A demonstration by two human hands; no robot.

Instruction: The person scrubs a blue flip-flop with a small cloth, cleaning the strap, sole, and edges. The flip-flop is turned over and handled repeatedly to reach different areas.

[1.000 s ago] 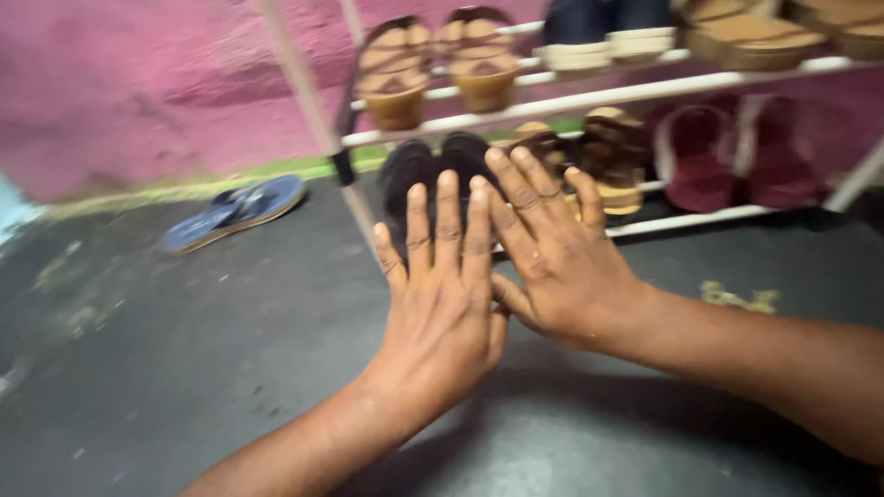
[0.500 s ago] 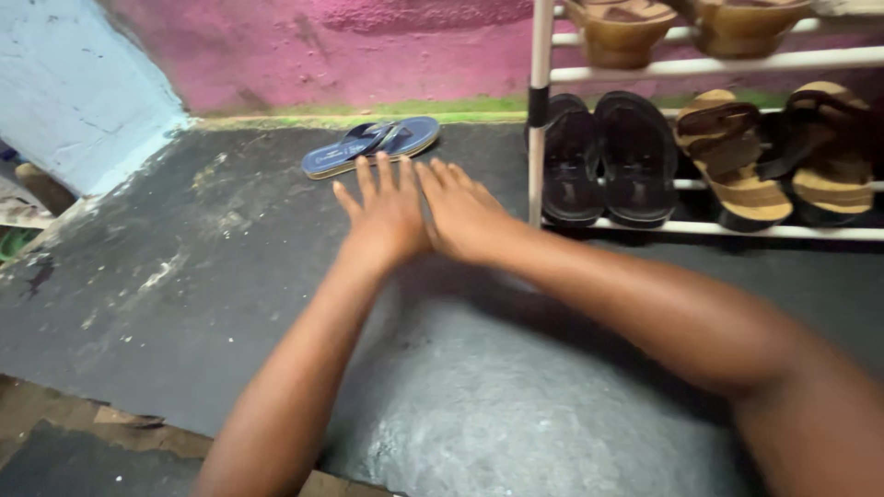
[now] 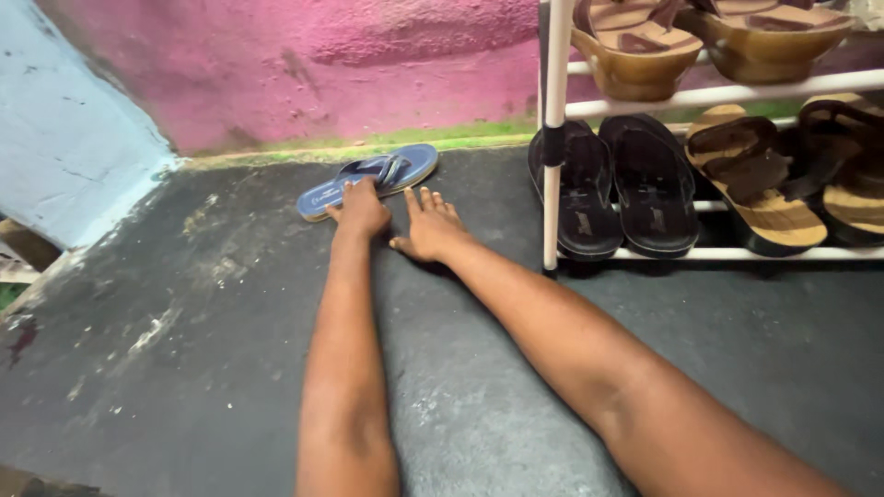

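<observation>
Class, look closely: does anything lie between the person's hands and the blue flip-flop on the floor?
Nothing visible does. The left hand already reaches the blue flip-flop, and only bare dark floor separates the right hand from it.

Both my arms stretch far forward, bare and nearly straight. My left hand (image 3: 361, 206) is palm down, fingers curled at the far end of its reach. My right hand (image 3: 429, 228) lies flat just beside it, fingers spread, thumb pointing left.

Dim soft light, faint sheen on floor, mild blur, stretched edges
</observation>
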